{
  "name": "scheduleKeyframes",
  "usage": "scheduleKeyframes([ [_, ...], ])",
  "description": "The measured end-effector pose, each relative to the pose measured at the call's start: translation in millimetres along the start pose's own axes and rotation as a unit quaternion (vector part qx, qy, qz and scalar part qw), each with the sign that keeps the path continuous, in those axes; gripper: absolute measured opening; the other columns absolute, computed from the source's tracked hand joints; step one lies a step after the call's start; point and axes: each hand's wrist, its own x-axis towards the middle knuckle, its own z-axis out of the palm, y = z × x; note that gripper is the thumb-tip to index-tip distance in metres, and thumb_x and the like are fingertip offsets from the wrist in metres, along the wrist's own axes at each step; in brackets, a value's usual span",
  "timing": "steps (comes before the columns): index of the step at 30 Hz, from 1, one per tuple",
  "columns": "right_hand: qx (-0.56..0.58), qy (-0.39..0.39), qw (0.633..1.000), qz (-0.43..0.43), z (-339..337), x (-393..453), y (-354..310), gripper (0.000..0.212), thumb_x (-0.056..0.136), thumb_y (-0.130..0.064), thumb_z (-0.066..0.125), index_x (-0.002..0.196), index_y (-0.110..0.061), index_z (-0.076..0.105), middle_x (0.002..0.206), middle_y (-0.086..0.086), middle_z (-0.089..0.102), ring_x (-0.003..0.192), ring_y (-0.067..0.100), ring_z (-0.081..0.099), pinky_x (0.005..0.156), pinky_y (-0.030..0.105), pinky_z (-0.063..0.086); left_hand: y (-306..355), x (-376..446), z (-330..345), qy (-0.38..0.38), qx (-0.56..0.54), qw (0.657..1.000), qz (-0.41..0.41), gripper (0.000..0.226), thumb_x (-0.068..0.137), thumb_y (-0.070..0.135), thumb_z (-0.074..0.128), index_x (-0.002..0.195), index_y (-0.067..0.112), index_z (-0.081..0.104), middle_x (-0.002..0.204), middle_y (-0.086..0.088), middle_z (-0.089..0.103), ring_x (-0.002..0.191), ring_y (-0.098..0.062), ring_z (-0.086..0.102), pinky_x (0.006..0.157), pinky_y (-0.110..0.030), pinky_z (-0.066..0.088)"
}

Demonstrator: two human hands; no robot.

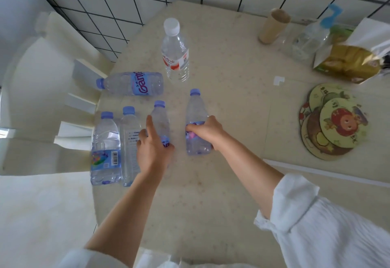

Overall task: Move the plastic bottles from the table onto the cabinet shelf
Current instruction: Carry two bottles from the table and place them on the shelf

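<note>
Several clear plastic bottles stand or lie on the beige table. My right hand grips a blue-capped bottle around its label. My left hand wraps a second blue-capped bottle, index finger pointing up along it. Left of it stand a slim bottle and a wider labelled bottle. Another labelled bottle lies on its side near the table's left edge. A tall white-capped bottle stands farther back.
A cardboard tube, a clear dispenser bottle and a gold snack bag sit at the back right. Round cartoon coasters lie at the right. A white chair stands left of the table.
</note>
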Motion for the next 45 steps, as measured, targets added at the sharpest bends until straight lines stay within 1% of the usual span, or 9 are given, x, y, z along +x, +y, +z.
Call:
scheduleKeyframes([
  [7, 0.105, -0.055, 0.993, 0.029, -9.0, -35.3, 54.4, 0.027, 0.064, -0.033, 0.078, 0.083, -0.016, 0.07, 0.082, 0.005, 0.073, 0.076, 0.023, 0.071, 0.073, 0.034, 0.057, -8.4, -6.2, 0.9, -0.063, -0.125, 0.989, -0.045, 0.103, 0.07, 0.019, 0.082, 0.151, 0.031, 0.019, 0.124, -0.016, 0.057, 0.104, -0.031, 0.058, 0.078, -0.029, 0.044],
  [10, 0.113, -0.062, 0.991, 0.028, -15.9, -56.9, 73.7, 0.055, 0.055, -0.038, 0.077, 0.103, -0.014, 0.064, 0.096, 0.007, 0.074, 0.088, 0.024, 0.072, 0.084, 0.045, 0.059, -13.4, -18.4, 0.0, -0.105, -0.254, 0.957, -0.092, 0.1, 0.066, 0.014, 0.086, 0.147, 0.031, 0.031, 0.118, -0.009, 0.061, 0.088, -0.016, 0.063, 0.065, -0.021, 0.047],
  [13, 0.14, -0.051, 0.989, 0.022, -22.6, -78.6, 91.6, 0.067, 0.047, -0.042, 0.078, 0.105, -0.015, 0.058, 0.099, 0.005, 0.073, 0.089, 0.023, 0.072, 0.085, 0.048, 0.058, -18.1, -36.1, -2.9, -0.157, -0.348, 0.916, -0.121, 0.098, 0.065, 0.012, 0.088, 0.145, 0.033, 0.037, 0.117, -0.009, 0.065, 0.094, -0.022, 0.069, 0.079, -0.037, 0.058],
  [22, 0.197, 0.058, 0.979, -0.02, -15.1, -134.6, 133.0, 0.04, 0.06, -0.034, 0.08, 0.093, -0.022, 0.06, 0.074, -0.011, 0.072, 0.066, 0.005, 0.072, 0.058, 0.027, 0.053, -31.0, -77.1, -21.7, -0.231, -0.408, 0.882, -0.042, 0.067, 0.06, 0.004, 0.088, 0.12, 0.014, 0.06, 0.111, -0.019, 0.069, 0.093, -0.032, 0.07, 0.079, -0.041, 0.059],
  [26, 0.181, 0.12, 0.976, -0.031, 9.5, -172.1, 149.7, 0.052, 0.053, -0.042, 0.077, 0.097, -0.018, 0.062, 0.089, -0.001, 0.073, 0.084, 0.018, 0.071, 0.076, 0.039, 0.059, -41.8, -91.1, -39.3, -0.284, -0.381, 0.88, 0.016, 0.065, 0.049, 0.023, 0.087, 0.109, 0.014, 0.064, 0.094, -0.006, 0.074, 0.076, -0.016, 0.071, 0.059, -0.029, 0.056],
  [31, 0.291, 0.191, 0.937, -0.022, 52.0, -231.5, 179.2, 0.048, 0.061, -0.026, 0.08, 0.101, -0.012, 0.059, 0.099, 0.012, 0.07, 0.09, 0.026, 0.07, 0.081, 0.043, 0.059, -55.2, -116.0, -53.4, -0.339, -0.331, 0.877, 0.076, 0.063, 0.052, 0.022, 0.085, 0.109, 0.014, 0.061, 0.097, -0.005, 0.072, 0.073, -0.013, 0.07, 0.058, -0.025, 0.055],
  [38, 0.385, 0.285, 0.878, -0.004, 86.2, -309.3, 236.7, 0.045, 0.065, -0.023, 0.082, 0.101, -0.022, 0.056, 0.091, -0.002, 0.071, 0.08, 0.01, 0.07, 0.072, 0.03, 0.059, -55.0, -178.2, -41.0, -0.405, -0.279, 0.857, 0.152, 0.062, 0.069, -0.005, 0.081, 0.123, 0.007, 0.052, 0.115, -0.018, 0.066, 0.083, -0.021, 0.068, 0.064, -0.03, 0.059],
  [41, 0.439, 0.337, 0.833, 0.007, 99.0, -341.0, 272.8, 0.04, 0.062, -0.024, 0.081, 0.096, -0.028, 0.061, 0.087, -0.006, 0.073, 0.081, 0.01, 0.07, 0.076, 0.036, 0.058, -51.2, -221.7, -28.3, -0.454, -0.236, 0.835, 0.202, 0.071, 0.069, -0.004, 0.082, 0.13, 0.011, 0.049, 0.12, -0.019, 0.063, 0.096, -0.031, 0.068, 0.066, -0.032, 0.059],
  [45, 0.513, 0.385, 0.766, 0.047, 115.4, -388.9, 329.4, 0.048, 0.068, -0.018, 0.082, 0.107, -0.02, 0.055, 0.102, 0.006, 0.07, 0.087, 0.016, 0.069, 0.078, 0.037, 0.059, -47.1, -286.2, -3.6, -0.51, -0.181, 0.797, 0.269, 0.075, 0.068, -0.005, 0.082, 0.132, 0.015, 0.048, 0.118, -0.008, 0.06, 0.088, -0.016, 0.067, 0.061, -0.021, 0.056],
])
